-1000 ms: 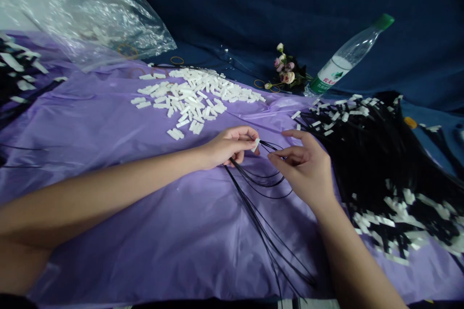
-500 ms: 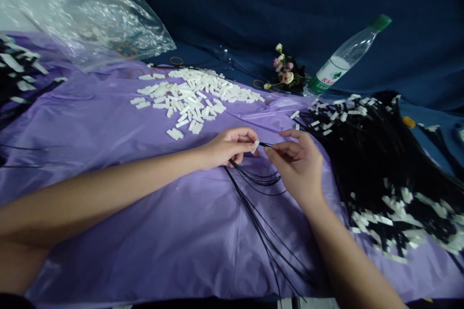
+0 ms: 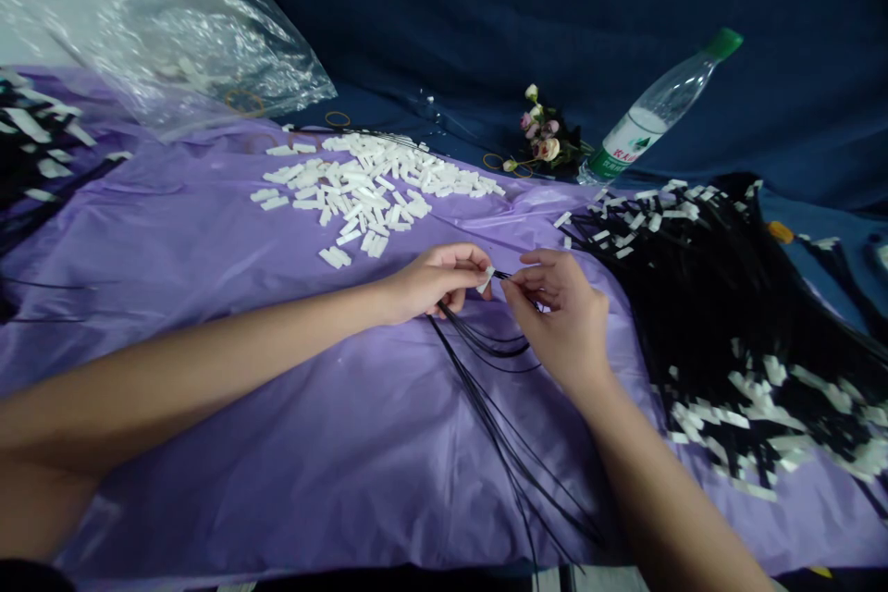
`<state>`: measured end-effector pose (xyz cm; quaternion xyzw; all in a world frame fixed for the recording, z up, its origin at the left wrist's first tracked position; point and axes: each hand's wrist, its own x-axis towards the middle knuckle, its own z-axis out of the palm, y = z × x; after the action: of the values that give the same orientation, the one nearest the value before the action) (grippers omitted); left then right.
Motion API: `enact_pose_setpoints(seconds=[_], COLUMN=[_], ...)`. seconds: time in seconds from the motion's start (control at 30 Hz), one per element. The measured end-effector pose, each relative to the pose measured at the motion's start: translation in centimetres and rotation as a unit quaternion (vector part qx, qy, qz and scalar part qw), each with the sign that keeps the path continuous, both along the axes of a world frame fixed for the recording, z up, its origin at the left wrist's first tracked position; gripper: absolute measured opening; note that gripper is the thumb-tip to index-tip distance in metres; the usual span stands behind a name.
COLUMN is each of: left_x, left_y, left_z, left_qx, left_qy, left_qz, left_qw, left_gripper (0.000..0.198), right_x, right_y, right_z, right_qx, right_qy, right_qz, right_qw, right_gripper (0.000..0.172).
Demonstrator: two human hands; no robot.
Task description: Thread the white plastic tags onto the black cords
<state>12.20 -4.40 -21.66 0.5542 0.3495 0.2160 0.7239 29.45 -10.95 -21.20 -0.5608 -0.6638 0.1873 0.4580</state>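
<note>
Head view: the left hand (image 3: 444, 283) pinches a small white connector (image 3: 487, 278) between thumb and fingers, low over the purple cloth (image 3: 277, 462). The right hand (image 3: 556, 305) is just beside it, thumb and forefinger closed on thin black wires (image 3: 478, 393) close to the connector, with its other fingers curled. The wires run between the two hands, sag in a loop below them and trail across the cloth toward the near edge. Beyond the left hand lies a loose pile of white connectors (image 3: 378, 174). To the right of the right hand is a thick heap of black wires with white ends (image 3: 700, 314). Behind these, a bottle (image 3: 645, 122) with a green cap leans beside some flowers (image 3: 542, 137), and a clear plastic bag (image 3: 208, 37) lies at the far left.
</note>
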Motion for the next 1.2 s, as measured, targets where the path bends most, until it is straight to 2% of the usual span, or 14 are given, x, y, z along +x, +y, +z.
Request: enact_pose_setpoints(seconds=[0.43, 0.67, 0.9, 1.03, 1.13, 1.2], left_x=[-0.1, -0.1, -0.1, 0.1, 0.1, 0.1], left_y=[0.0, 0.0, 0.0, 0.1, 0.3, 0.5], left_z=[-0.1, -0.1, 0.0, 0.0, -0.2, -0.4], left_qx=[-0.005, -0.016, -0.024, -0.032, -0.055, -0.072], left_qy=[-0.007, -0.024, -0.021, -0.028, -0.051, -0.071], left_qz=[0.01, 0.009, 0.018, 0.025, 0.049, 0.07], left_qw=[1.0, 1.0, 0.999, 0.999, 0.996, 0.992], left_gripper=[0.013, 0.012, 0.009, 0.011, 0.01, 0.009], right_x=[0.2, -0.3, -0.4, 0.2, 0.8, 1.1], right_y=[0.3, 0.3, 0.5, -0.1, -1.2, -2.1], right_z=[-1.0, -1.1, -1.0, 0.0, 1.8, 3.0], right_qx=[0.046, 0.085, 0.07, 0.05, 0.08, 0.084], right_qy=[-0.037, -0.07, -0.06, -0.028, 0.015, 0.044], right_qz=[0.013, -0.005, -0.001, 0.004, -0.025, -0.004], right_qw=[0.998, 0.994, 0.996, 0.998, 0.996, 0.995], right_gripper=[0.017, 0.015, 0.014, 0.02, 0.022, 0.022])
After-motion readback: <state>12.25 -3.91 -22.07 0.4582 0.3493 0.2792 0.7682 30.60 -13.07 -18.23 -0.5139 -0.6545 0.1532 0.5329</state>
